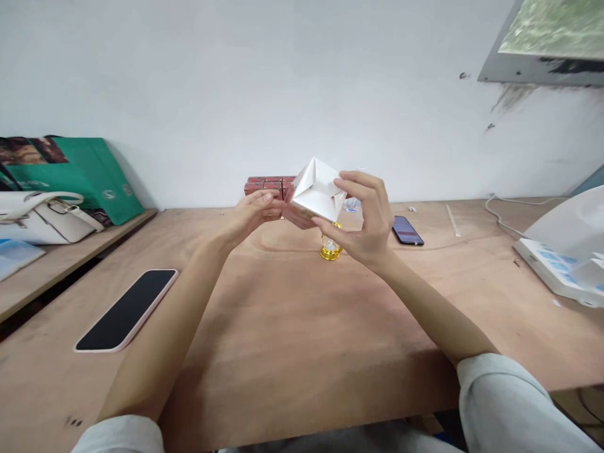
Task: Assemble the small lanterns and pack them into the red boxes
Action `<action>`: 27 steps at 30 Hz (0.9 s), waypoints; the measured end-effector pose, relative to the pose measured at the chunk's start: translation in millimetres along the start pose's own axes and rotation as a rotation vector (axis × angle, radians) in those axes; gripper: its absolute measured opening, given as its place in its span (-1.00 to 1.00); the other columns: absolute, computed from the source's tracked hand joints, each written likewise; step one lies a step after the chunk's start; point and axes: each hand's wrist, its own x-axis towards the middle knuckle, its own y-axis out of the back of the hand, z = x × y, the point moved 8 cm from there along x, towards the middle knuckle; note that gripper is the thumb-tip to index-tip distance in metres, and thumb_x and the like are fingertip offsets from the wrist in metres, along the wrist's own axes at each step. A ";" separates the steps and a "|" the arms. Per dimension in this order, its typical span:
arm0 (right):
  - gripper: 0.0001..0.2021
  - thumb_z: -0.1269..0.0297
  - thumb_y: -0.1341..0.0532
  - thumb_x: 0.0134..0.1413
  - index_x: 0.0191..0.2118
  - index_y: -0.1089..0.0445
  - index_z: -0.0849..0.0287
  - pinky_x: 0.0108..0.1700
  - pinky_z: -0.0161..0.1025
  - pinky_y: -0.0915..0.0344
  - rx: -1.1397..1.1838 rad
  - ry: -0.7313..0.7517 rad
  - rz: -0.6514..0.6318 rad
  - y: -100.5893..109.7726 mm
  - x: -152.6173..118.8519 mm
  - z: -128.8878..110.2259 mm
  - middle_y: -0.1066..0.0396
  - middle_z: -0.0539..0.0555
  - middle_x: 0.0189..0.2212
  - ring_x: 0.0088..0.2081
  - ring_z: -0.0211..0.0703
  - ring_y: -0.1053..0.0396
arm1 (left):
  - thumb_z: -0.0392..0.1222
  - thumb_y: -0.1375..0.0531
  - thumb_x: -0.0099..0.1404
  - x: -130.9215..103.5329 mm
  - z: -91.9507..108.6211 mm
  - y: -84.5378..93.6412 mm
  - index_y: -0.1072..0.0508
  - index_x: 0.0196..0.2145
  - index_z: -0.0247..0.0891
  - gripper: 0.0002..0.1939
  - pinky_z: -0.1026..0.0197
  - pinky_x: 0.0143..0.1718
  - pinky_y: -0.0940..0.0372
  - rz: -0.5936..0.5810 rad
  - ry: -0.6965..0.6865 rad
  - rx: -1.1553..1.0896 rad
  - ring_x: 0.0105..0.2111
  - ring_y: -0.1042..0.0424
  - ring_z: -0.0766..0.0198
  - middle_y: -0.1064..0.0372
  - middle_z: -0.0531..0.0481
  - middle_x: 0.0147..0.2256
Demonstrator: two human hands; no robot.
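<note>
Above the middle of the table I hold a small carton, tilted, with a white folded-flap end facing me and a reddish side visible lower left. My right hand grips its right side, thumb below and fingers on the upper edge. At the carton's left side is my left hand, its fingers closed against the reddish part; some fingertips are hidden. Just below and behind the carton stands a shiny gold ornament with a round base, its upper part covered by the carton and my right hand.
Several dark-red patterned boxes stand against the wall. A pink-cased phone lies left, another phone right. A white handbag and green bag sit far left; a white device stands right.
</note>
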 end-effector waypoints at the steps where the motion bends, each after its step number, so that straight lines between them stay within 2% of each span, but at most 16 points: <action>1: -0.51 0.16 -0.28 0.05 0.10 -0.18 0.01 -0.08 0.12 -0.39 -0.013 0.011 -0.002 -1.2 -0.9 -1.6 -0.27 0.19 -0.01 0.06 0.13 -0.28 | 0.34 -0.29 -0.02 3.2 -7.8 1.4 -0.46 -0.11 -0.30 -0.29 -0.04 0.05 -0.24 -0.023 0.037 -0.021 -0.09 -0.44 0.04 -0.49 -0.19 -0.18; 4: -0.51 0.17 -0.26 0.06 0.10 -0.17 0.03 -0.12 0.09 -0.40 -0.021 0.041 0.008 -2.2 -2.1 -5.8 -0.27 0.19 -0.04 0.02 0.10 -0.30 | 0.37 -0.28 -0.04 5.5 -23.8 -2.9 -0.51 -0.17 -0.32 -0.29 -0.03 -0.02 -0.27 -0.148 0.166 0.023 -0.12 -0.45 -0.01 -0.51 -0.23 -0.20; 6: -0.50 0.16 -0.27 0.04 0.10 -0.17 0.04 -0.14 0.08 -0.40 -0.006 0.040 0.014 -2.1 -2.4 -6.1 -0.28 0.18 -0.06 -0.01 0.09 -0.31 | 0.39 -0.25 -0.02 0.8 -23.9 -9.6 -0.52 -0.19 -0.30 -0.30 -0.04 -0.05 -0.27 -0.226 0.222 0.094 -0.12 -0.44 -0.03 -0.50 -0.24 -0.16; 7: -0.50 0.15 -0.28 0.03 0.09 -0.18 0.04 -0.15 0.09 -0.40 0.000 0.024 0.009 -2.6 -2.6 -4.8 -0.28 0.18 -0.08 -0.02 0.09 -0.31 | 0.38 -0.24 0.01 -1.8 -20.1 -11.3 -0.52 -0.19 -0.28 -0.33 -0.03 -0.05 -0.27 -0.225 0.225 0.146 -0.10 -0.43 -0.02 -0.49 -0.22 -0.14; 10: -0.50 0.11 -0.33 -0.03 0.04 -0.23 -0.01 -0.10 0.15 -0.38 0.022 -0.084 -0.069 -8.7 -4.6 4.9 -0.27 0.19 -0.09 -0.01 0.14 -0.28 | 0.30 -0.24 0.09 -8.7 0.3 -7.8 -0.49 -0.18 -0.22 -0.45 0.02 -0.03 -0.26 -0.059 0.174 0.312 -0.02 -0.39 0.00 -0.44 -0.18 -0.04; 12: -0.50 0.08 -0.36 -0.08 0.02 -0.27 -0.06 -0.05 0.19 -0.35 0.044 -0.159 -0.124 -13.2 -7.4 12.0 -0.25 0.19 -0.08 0.04 0.20 -0.23 | 0.30 -0.23 0.11 -12.3 11.0 -7.0 -0.47 -0.15 -0.21 -0.44 0.02 -0.05 -0.28 0.033 0.141 0.312 0.01 -0.37 -0.01 -0.40 -0.20 0.01; 13: -0.49 0.06 -0.37 -0.10 0.01 -0.28 -0.08 -0.03 0.21 -0.34 0.048 -0.182 -0.130 -13.8 -8.8 14.4 -0.24 0.19 -0.08 0.06 0.23 -0.21 | 0.33 -0.19 0.12 -12.8 13.2 -8.3 -0.46 -0.15 -0.23 -0.42 0.01 -0.07 -0.30 0.042 0.131 0.269 0.00 -0.38 -0.03 -0.40 -0.23 0.01; 15: -0.46 0.03 -0.37 -0.11 0.03 -0.28 -0.09 -0.01 0.23 -0.33 0.024 -0.199 -0.085 -10.0 -10.6 17.0 -0.21 0.19 -0.07 0.08 0.26 -0.18 | 0.38 -0.11 0.16 -10.4 12.3 -9.9 -0.46 -0.16 -0.26 -0.37 0.00 -0.11 -0.32 0.030 0.113 0.150 -0.03 -0.40 -0.05 -0.42 -0.28 -0.03; 17: -0.43 0.02 -0.34 -0.06 0.10 -0.24 -0.07 -0.01 0.22 -0.35 -0.026 -0.200 0.012 -1.5 -11.5 18.1 -0.16 0.19 -0.06 0.08 0.25 -0.18 | 0.39 -0.06 0.17 -5.0 7.1 -3.0 -0.46 -0.20 -0.28 -0.36 -0.01 -0.13 -0.34 0.075 0.106 0.045 -0.08 -0.43 -0.05 -0.46 -0.28 -0.11; 19: -0.40 0.01 -0.27 0.02 0.18 -0.16 -0.06 -0.05 0.18 -0.39 -0.079 -0.202 0.115 7.8 -12.1 19.4 -0.12 0.19 -0.04 0.09 0.23 -0.19 | 0.36 -0.05 0.15 0.3 -0.8 7.0 -0.47 -0.27 -0.28 -0.40 -0.01 -0.13 -0.36 0.138 0.127 -0.034 -0.14 -0.46 -0.02 -0.49 -0.24 -0.20; 21: -0.40 0.02 -0.19 0.11 0.25 -0.07 -0.08 -0.12 0.13 -0.43 -0.126 -0.209 0.189 15.3 -12.1 22.0 -0.08 0.20 -0.02 0.11 0.22 -0.17 | 0.30 -0.06 0.14 4.2 -8.0 11.2 -0.48 -0.34 -0.27 -0.45 -0.02 -0.12 -0.37 0.136 0.167 -0.099 -0.20 -0.47 0.00 -0.51 -0.21 -0.26; 24: -0.41 0.04 -0.12 0.19 0.30 0.00 -0.11 -0.16 0.11 -0.44 -0.126 -0.224 0.239 21.3 -10.9 28.2 -0.04 0.21 0.01 0.16 0.23 -0.13 | 0.13 -0.09 0.11 6.3 -7.9 9.9 -0.50 -0.38 -0.27 -0.59 -0.04 -0.11 -0.39 0.077 0.163 -0.149 -0.23 -0.49 0.01 -0.52 -0.19 -0.31; 27: -0.38 0.03 -0.14 0.17 0.32 0.02 -0.10 -0.15 0.11 -0.43 -0.088 -0.217 0.241 21.4 -9.6 31.1 -0.02 0.22 0.03 0.17 0.24 -0.12 | 0.03 -0.12 0.09 3.6 2.9 10.3 -0.49 -0.34 -0.26 -0.67 -0.04 -0.06 -0.38 0.092 0.074 -0.158 -0.18 -0.49 0.03 -0.53 -0.15 -0.29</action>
